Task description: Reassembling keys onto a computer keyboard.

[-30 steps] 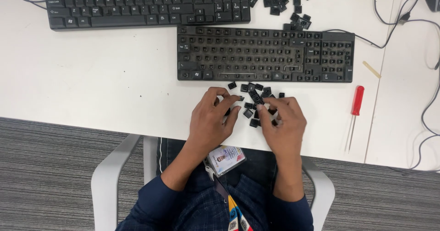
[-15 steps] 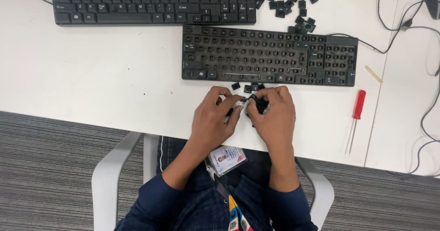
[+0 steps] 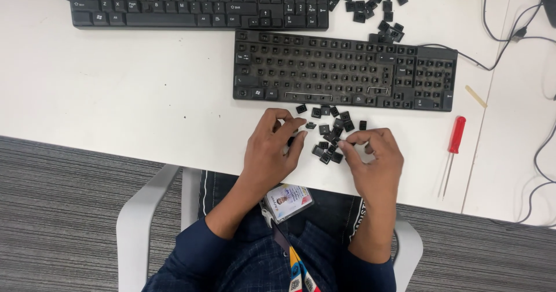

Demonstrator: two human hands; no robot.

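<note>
Keyboards: two were seen, a stripped keyboard [image 3: 345, 72] with most caps off, and a full keyboard [image 3: 197, 2] just behind it.
Long axis: the stripped keyboard was laid left to right.
Loose keycaps [image 3: 330, 131]: about fifteen small black square caps were scattered just in front of the stripped keyboard; more keycaps [image 3: 370, 5] were piled behind it.
Left hand [image 3: 271, 150]: fingers were curled narrow at the caps; a held cap could not be told.
Right hand [image 3: 375, 161]: fingertips were pinched narrow beside the caps; a held cap could not be told.
Screwdriver [image 3: 454, 147]: one, red-handled, was laid right of the stripped keyboard.
</note>
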